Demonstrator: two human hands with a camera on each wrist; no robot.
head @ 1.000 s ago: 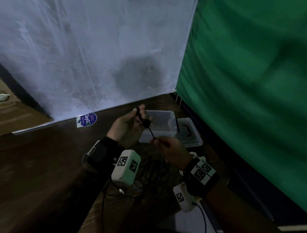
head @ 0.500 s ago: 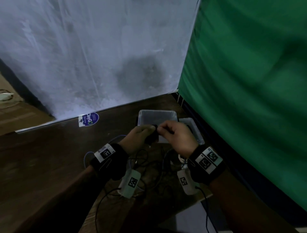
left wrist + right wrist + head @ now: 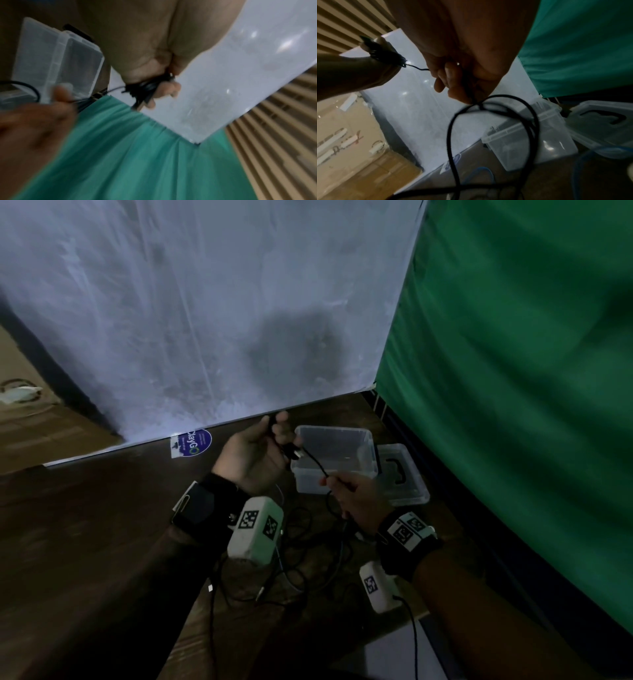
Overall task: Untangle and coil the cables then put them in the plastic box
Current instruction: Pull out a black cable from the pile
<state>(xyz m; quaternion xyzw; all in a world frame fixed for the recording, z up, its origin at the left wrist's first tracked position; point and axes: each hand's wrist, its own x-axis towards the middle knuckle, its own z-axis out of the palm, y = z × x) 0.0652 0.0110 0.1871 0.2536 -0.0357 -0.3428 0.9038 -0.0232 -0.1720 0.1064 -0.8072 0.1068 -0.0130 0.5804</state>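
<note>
Head view: left hand [image 3: 255, 451] raised above the dark wooden counter [image 3: 85, 525], palm toward the camera, fingers curled round a small coil of black cable [image 3: 291, 448]; a single strand runs from the coil down to the right hand [image 3: 356, 501], whose grip is pinched on it. Clear plastic box [image 3: 335, 463] stands open on the counter just behind both hands, its lid [image 3: 406, 477] lying flat beside it on the right, touching or nearly so. More loose black cables [image 3: 301, 559] lie tangled on the counter beneath the wrists. White sheet [image 3: 205, 320] behind, green cloth [image 3: 513, 371] to the right, a blue round sticker [image 3: 193, 441] at the sheet's foot. Left wrist view, blurred: fingers [image 3: 164, 89] of the left hand closed over the bundled black cable [image 3: 147, 86], several turns showing; strand leads off to the right hand [image 3: 34, 121] at lower left; plastic box [image 3: 56, 65] beyond it. Right wrist view: right hand's fingers [image 3: 452, 81] curled and pressed together on the strand, which passes through the grip and drops into a large slack loop [image 3: 488, 121] below; the left hand [image 3: 373, 63] holds the coil [image 3: 385, 55] at upper left, strand taut between the two. Box [image 3: 529, 146] and lid [image 3: 599, 121] on the counter at lower right; a pale blue cable [image 3: 481, 174] lies near the box.
</note>
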